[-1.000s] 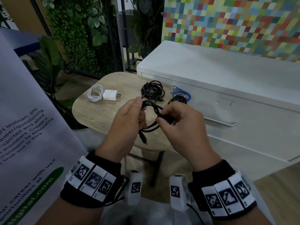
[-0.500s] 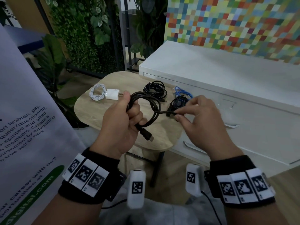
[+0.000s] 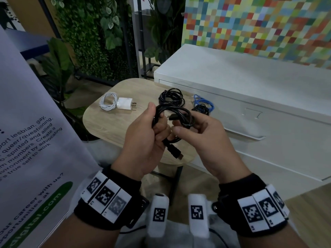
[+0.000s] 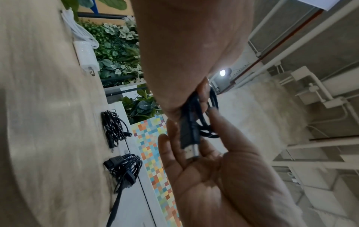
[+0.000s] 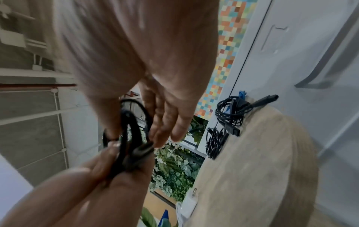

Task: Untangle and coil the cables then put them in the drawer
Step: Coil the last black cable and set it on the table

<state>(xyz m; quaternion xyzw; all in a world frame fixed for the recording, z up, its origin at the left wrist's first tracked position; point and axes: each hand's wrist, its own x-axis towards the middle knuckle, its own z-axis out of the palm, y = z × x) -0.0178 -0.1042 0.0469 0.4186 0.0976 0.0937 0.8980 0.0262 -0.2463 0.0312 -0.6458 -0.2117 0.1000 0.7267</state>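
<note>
A black cable (image 3: 179,111) is gathered into a small coil above the round wooden table (image 3: 111,126). My left hand (image 3: 148,133) grips the coil's left side in a fist, and one plug (image 3: 174,152) hangs below it. My right hand (image 3: 206,133) holds the coil's right side, the loops running between thumb and lightly bent fingers. The other plug (image 4: 189,138) lies against the right fingers (image 5: 161,133). The white cabinet (image 3: 250,104) on the right has its drawers shut.
On the table lie a white cable (image 3: 107,102) with a white charger (image 3: 124,103), a black coil (image 3: 171,96), and a blue cable (image 3: 204,101) under another black bundle (image 3: 201,109). A printed banner (image 3: 26,140) stands at the left, plants behind.
The right hand had drawn the cable's end out to the right; now it is back at the coil with that plug laid across the loops. The left hand kept its grip.
</note>
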